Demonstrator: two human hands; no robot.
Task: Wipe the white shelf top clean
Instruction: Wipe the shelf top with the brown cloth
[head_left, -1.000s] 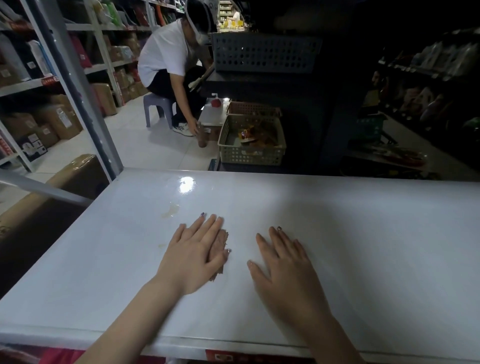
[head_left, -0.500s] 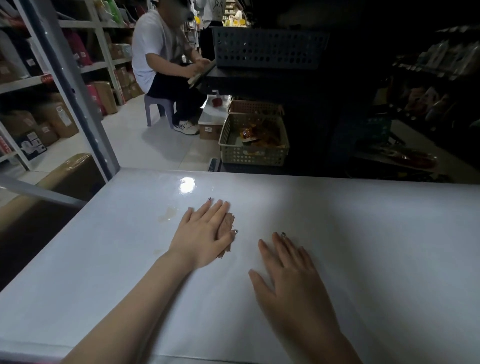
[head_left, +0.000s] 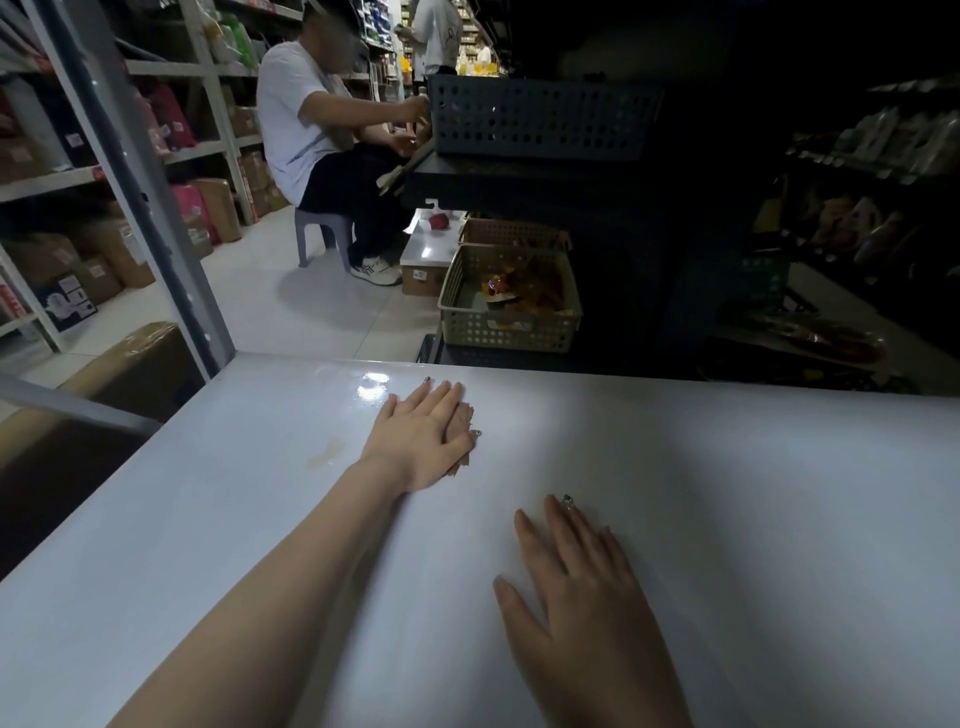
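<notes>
Nearby, past the far edge of the white shelf top (head_left: 727, 467), stand three perforated baskets: a dark basket (head_left: 540, 117) up high, a beige basket (head_left: 509, 325) holding orange packets, and a second beige basket (head_left: 511, 233) behind it. Two persons share the aisle: a seated person (head_left: 304, 114) on a stool (head_left: 311, 234) and a standing person (head_left: 436, 31) farther back. Labels on the cardboard boxes (head_left: 104, 265) are too small to read. The left hand (head_left: 421, 441) lies flat, fingers straight and together, pressing a brownish cloth (head_left: 461, 428) onto the shelf top beside a pale smear (head_left: 324, 452). The right hand (head_left: 587, 613) rests flat, fingers spread, its grip on nothing.
</notes>
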